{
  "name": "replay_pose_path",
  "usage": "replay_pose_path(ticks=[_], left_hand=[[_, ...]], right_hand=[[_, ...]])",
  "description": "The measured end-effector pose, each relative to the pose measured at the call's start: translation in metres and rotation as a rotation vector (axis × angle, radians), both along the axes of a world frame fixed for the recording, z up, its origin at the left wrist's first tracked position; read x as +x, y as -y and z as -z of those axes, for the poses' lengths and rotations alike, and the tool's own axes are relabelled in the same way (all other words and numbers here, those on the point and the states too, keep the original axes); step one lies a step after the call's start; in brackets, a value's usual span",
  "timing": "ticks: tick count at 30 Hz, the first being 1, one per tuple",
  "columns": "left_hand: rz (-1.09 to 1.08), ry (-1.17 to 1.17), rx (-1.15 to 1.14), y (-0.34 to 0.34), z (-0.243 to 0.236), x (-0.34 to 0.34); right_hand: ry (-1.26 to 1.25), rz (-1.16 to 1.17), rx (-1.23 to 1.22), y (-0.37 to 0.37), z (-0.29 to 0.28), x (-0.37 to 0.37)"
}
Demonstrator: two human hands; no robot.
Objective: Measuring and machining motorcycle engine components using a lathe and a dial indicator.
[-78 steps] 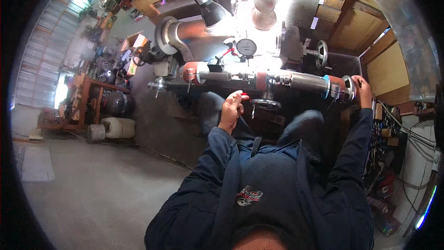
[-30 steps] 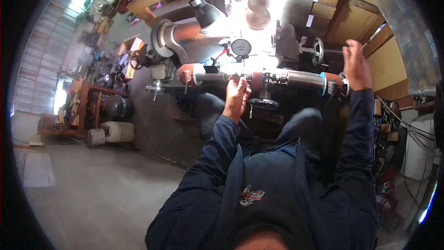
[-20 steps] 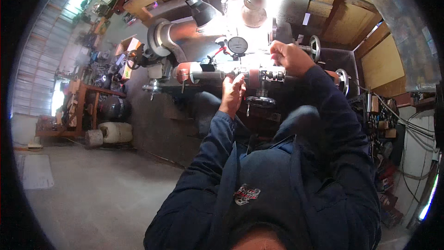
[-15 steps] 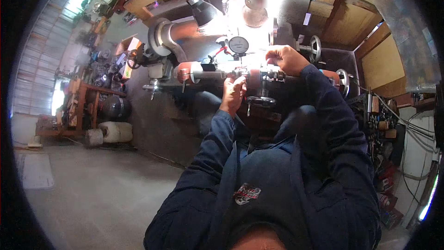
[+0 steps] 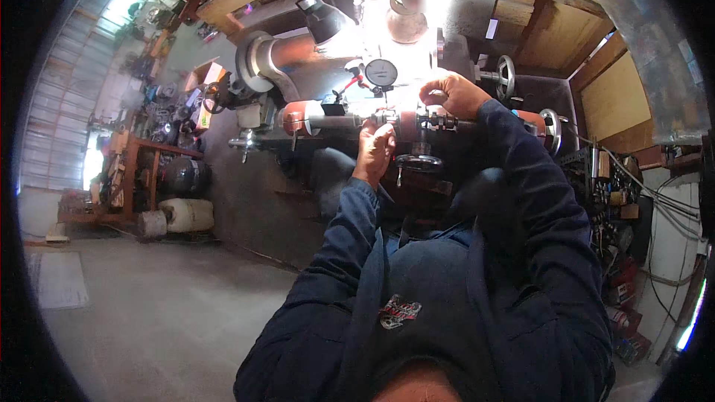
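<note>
My left hand (image 5: 376, 150) reaches up from below, fingers closed on the small metal shaft part (image 5: 382, 119) between the left silver cylinder (image 5: 335, 120) and the central block (image 5: 407, 125). My right hand (image 5: 457, 95) is just above the jointed shaft right of that block, fingers curled in a pinch; what they hold, if anything, I cannot make out. A dial gauge (image 5: 380, 73) on a red-fitted stand sits above my left hand. Reddish housings (image 5: 296, 117) bracket the horizontal assembly, and a chrome handwheel (image 5: 418, 161) hangs below the centre.
A large grey machine with a black lamp (image 5: 320, 15) rises behind the shaft. Another handwheel (image 5: 506, 74) is at the back right. Plywood panels (image 5: 607, 97) line the right, with cables below. A cluttered wooden stand (image 5: 130, 186) and cream jug (image 5: 186, 214) stand left.
My right hand left the right-end handwheel, lifted and came leftward to above the centre of the shaft, its fingers curling. My left hand moved up from below onto the shaft part.
</note>
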State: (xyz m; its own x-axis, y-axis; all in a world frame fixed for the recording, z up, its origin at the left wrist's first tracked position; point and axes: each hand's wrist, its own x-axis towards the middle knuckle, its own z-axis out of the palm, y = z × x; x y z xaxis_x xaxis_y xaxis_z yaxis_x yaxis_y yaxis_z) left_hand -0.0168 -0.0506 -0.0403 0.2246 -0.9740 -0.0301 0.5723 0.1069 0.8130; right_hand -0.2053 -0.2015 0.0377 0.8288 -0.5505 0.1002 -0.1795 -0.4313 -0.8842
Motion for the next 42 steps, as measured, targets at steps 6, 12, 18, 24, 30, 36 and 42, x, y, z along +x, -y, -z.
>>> replay_pose_path(ticks=[6,12,18,24,30,36,42], left_hand=[[-0.022,0.033,0.043,-0.001,0.003,0.003],[-0.026,-0.008,0.012,-0.001,0.0,-0.001],[-0.037,-0.009,0.019,-0.001,-0.002,-0.003],[-0.048,0.046,0.011,-0.001,0.004,-0.001],[-0.032,-0.017,-0.013,0.001,0.011,0.001],[-0.027,-0.001,-0.037,-0.001,0.005,0.0],[0.017,0.051,0.021,0.0,0.011,0.006]], right_hand=[[-0.053,0.02,-0.226,-0.022,-0.019,0.003],[-0.007,0.087,-0.092,-0.014,0.0,0.0],[-0.077,0.11,-0.11,-0.015,-0.006,0.0],[-0.09,0.123,-0.101,-0.014,-0.006,-0.001],[-0.063,0.062,0.015,-0.003,-0.004,0.0],[-0.126,-0.016,0.089,0.001,-0.013,0.001],[-0.164,0.031,-0.094,-0.008,-0.012,0.001]])
